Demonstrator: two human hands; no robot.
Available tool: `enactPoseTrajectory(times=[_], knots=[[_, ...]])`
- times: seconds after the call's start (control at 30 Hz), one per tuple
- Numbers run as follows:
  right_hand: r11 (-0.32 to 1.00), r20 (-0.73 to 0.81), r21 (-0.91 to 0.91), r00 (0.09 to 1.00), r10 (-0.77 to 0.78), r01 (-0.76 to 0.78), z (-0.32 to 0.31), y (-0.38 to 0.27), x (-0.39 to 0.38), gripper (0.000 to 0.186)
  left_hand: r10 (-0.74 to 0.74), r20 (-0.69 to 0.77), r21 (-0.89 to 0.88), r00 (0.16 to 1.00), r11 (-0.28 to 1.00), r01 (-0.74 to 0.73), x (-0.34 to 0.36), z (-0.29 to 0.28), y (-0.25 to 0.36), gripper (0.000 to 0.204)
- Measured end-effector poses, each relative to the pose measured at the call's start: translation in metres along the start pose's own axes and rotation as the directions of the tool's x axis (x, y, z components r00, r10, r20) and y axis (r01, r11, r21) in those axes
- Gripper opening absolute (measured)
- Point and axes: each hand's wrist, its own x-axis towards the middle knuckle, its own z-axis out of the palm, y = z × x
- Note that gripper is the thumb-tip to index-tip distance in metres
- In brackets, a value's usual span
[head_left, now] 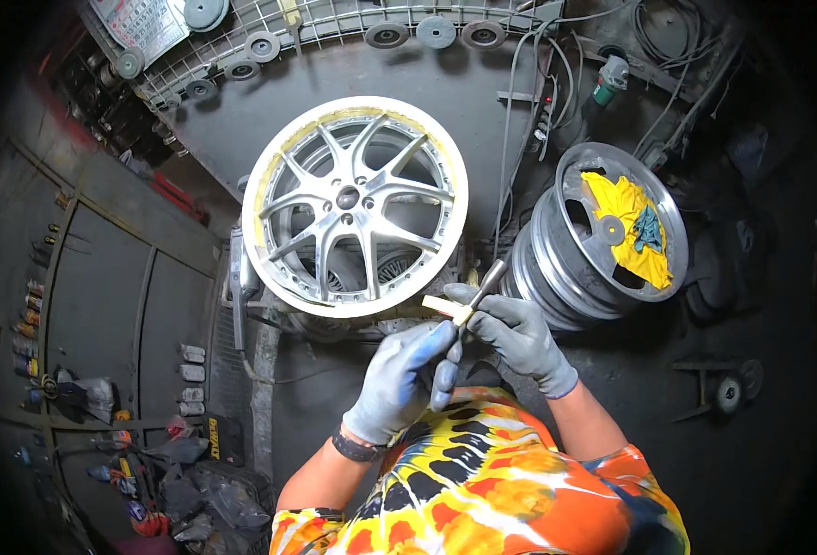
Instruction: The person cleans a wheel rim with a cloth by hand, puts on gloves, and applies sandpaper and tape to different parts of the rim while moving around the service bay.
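Observation:
My left hand, in a grey glove with a blue patch, is closed round the lower end of a slim metal tool that points up and right. A pale yellow strip, like tape, crosses the tool's middle. My right hand, gloved in grey, is closed at the strip, its fingers curled around the tool; the exact pinch is partly hidden. Just beyond both hands lies a silver multi-spoke wheel rim, face up. Yellowish tape runs along part of its lip.
To the right, a second metal wheel stands tilted, with a yellow cloth and a blue-green rag on it. A wire rack with grinding discs spans the back. A green angle grinder and cables hang at right. Bags lie lower left.

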Motion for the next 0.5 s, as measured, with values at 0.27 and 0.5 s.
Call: enactPoseTrajectory(times=[0.27,0.5], knots=[[0.991,-0.081,0.031,0.988,0.132,-0.130,0.004,0.005,0.004,0.028,0.405,-0.190,0.515,0.894,0.817,-0.260,0.003,0.008,-0.010,0.028],[0.978,-0.130,0.020,0.969,0.209,-0.208,0.008,-0.012,0.013,0.027,0.786,0.269,0.946,0.557,-0.108,-0.304,0.014,-0.006,-0.005,0.017]])
